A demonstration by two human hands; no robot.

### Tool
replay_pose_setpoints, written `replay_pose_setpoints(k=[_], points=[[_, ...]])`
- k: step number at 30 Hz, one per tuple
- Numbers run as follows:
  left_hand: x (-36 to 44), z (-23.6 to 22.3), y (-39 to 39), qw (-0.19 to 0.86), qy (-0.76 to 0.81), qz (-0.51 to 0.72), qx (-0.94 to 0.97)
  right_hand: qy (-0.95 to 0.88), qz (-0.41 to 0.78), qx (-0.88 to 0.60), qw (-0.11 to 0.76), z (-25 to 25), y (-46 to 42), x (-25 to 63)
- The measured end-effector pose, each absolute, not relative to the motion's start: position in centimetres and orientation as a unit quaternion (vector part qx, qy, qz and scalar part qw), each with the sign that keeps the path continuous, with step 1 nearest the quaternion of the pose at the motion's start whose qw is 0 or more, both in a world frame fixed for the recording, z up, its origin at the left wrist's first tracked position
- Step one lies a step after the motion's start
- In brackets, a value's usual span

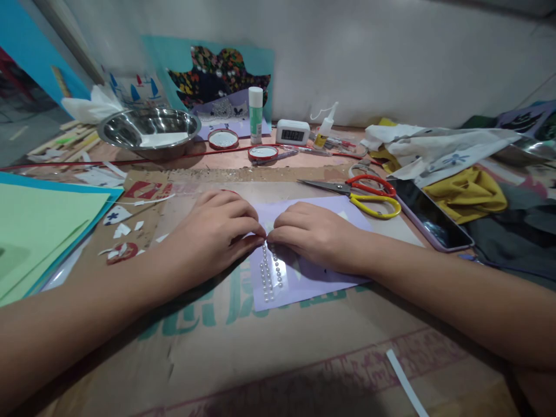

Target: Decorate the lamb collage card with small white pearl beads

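Plain pale wall backs a crowded tabletop, overlaid nearer the person with cardboard carrying green and dark red print. At the far left lie light green sheets over blue ones, with a steel bowl behind them and loose paper scraps beside them; a sweep of the left forearm could scatter those. The left hand has its thumb and fingers drawn into a narrow pinch at the upper end of the pearl strips, which lie over the left part of a purple sheet. Fingers cover that spot, so whether a bead is caught between them cannot be told. An uneven press or tug there could leave a row crooked, or skew the sheet. Meeting it almost tip to tip, the right hand is also closed narrowly, its contents hidden, and rests across the sheet, where a shift of the palm could drag it. Further right, scissors lie blades apart just beyond that hand, then a phone and crumpled yellow cloth.
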State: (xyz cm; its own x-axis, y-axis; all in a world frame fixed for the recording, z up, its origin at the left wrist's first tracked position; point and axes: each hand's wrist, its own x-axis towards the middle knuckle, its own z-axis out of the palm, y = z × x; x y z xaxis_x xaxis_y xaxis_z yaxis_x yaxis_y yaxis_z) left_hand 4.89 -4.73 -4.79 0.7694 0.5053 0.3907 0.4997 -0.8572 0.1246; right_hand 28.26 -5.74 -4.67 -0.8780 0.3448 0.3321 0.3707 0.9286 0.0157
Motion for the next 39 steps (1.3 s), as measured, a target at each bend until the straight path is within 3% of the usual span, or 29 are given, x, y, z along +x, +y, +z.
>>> replay_pose_setpoints(k=[12, 19, 29, 39], points=[[4.9, -4.8, -4.7, -0.016, 0.271, 0.205, 0.940, -0.962, -0.041, -0.195, 0.188, -5.0, -5.6, 28.0], [4.7, -4.7, -4.7, -0.021, 0.258, 0.194, 0.946, -0.913, 0.066, -0.267, 0.301, -4.8, -5.7, 28.5], [4.8, -4.5, -4.6, -0.015, 0.255, 0.198, 0.946, -0.926, 0.073, -0.262, 0.263, -4.8, -5.7, 28.5], [3.9, -2.9, -4.8, 0.031, 0.367, 0.267, 0.890, -0.929, 0.076, -0.266, 0.246, -4.7, -5.8, 28.5]])
